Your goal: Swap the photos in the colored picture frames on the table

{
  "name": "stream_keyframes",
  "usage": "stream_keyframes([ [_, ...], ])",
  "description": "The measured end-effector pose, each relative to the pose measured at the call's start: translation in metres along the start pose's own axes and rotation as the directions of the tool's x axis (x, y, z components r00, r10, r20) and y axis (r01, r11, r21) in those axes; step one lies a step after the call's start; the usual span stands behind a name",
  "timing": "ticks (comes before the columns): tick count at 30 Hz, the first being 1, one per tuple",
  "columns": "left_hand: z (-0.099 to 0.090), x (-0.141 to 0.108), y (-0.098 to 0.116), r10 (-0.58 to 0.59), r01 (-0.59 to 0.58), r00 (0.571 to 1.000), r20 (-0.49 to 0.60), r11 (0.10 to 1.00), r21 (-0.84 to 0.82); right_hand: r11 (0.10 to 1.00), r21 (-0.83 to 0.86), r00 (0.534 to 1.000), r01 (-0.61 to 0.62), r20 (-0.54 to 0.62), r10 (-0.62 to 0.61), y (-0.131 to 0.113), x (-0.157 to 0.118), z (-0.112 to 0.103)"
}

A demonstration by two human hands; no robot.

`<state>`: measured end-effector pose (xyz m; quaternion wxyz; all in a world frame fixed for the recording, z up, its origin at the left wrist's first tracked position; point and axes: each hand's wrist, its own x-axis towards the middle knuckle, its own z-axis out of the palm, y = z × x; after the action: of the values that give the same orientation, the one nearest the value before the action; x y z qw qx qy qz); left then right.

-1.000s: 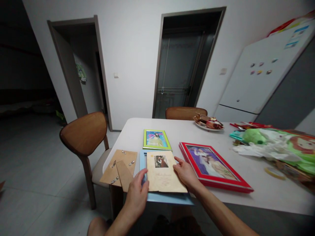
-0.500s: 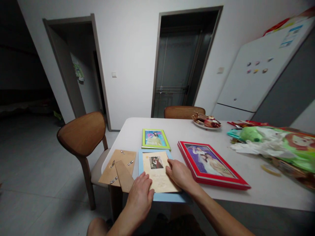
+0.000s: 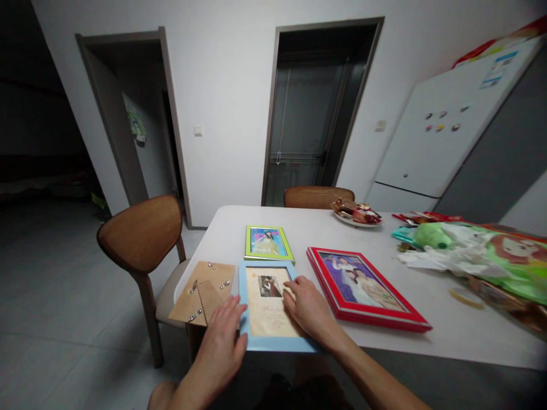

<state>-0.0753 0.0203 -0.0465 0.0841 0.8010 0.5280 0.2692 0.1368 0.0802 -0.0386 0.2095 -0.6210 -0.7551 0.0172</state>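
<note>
A light blue frame (image 3: 282, 343) lies at the table's front edge with a cream printed sheet (image 3: 267, 319) inside its border. The sheet carries a small dark picture. My right hand (image 3: 310, 307) rests on the frame's right side, its fingers curled at the sheet's right edge; whether it grips anything is hidden. Beside the frame's left border is my left hand (image 3: 224, 339), fingers apart and holding nothing. A brown backing board (image 3: 182, 302) with metal clips and a stand flap lies left of the frame, partly under that hand.
Behind the blue frame lies a green frame (image 3: 248, 245). Red frames (image 3: 410, 316) are stacked at the right. Farther off are a plate (image 3: 363, 224) with items, a green bag (image 3: 496, 270) and white tissues (image 3: 431, 259). A wooden chair (image 3: 143, 233) stands left of the table (image 3: 235, 219).
The cream sheet now sits within the blue frame's border, where before it overlapped it. My left hand has let go of the sheet and moved left. My right hand's fingers have curled.
</note>
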Motion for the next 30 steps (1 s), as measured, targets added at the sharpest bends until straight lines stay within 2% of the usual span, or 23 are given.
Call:
stream_keyframes([
  [3, -0.018, -0.009, -0.04, -0.087, 0.095, 0.993, -0.075, 0.989, 0.115, 0.983, 0.14, 0.992, 0.117, 0.031, -0.123, -0.023, -0.003, 0.0],
  [7, -0.028, -0.015, -0.081, -0.264, 0.276, 0.961, -0.085, 0.934, 0.225, 0.932, 0.224, 0.95, 0.284, 0.068, -0.305, -0.074, -0.005, 0.007],
  [11, -0.024, -0.015, -0.096, -0.241, 0.263, 0.962, -0.13, 0.946, 0.188, 0.925, 0.163, 0.93, 0.343, 0.079, -0.359, -0.115, -0.002, 0.025],
  [15, -0.027, -0.013, -0.096, -0.275, 0.304, 0.939, -0.207, 0.945, 0.124, 0.933, 0.206, 0.948, 0.297, 0.059, -0.314, -0.127, 0.003, 0.034],
  [18, -0.035, -0.009, -0.082, -0.25, 0.274, 0.931, -0.266, 0.96, 0.053, 0.914, 0.312, 0.963, 0.259, -0.011, -0.269, -0.119, 0.003, 0.024],
  [22, -0.036, -0.002, -0.043, -0.159, 0.159, 0.939, -0.304, 0.987, -0.024, 0.876, 0.387, 0.957, 0.287, -0.072, -0.282, -0.088, -0.006, -0.003],
  [26, -0.017, 0.005, -0.004, -0.099, 0.076, 0.973, -0.208, 0.99, -0.117, 0.882, 0.405, 0.967, 0.24, -0.014, -0.256, -0.043, -0.021, -0.025],
  [30, 0.005, 0.009, 0.019, -0.03, 0.016, 0.995, -0.091, 0.987, -0.161, 0.919, 0.353, 0.978, 0.174, 0.05, -0.204, -0.005, -0.036, -0.032],
])
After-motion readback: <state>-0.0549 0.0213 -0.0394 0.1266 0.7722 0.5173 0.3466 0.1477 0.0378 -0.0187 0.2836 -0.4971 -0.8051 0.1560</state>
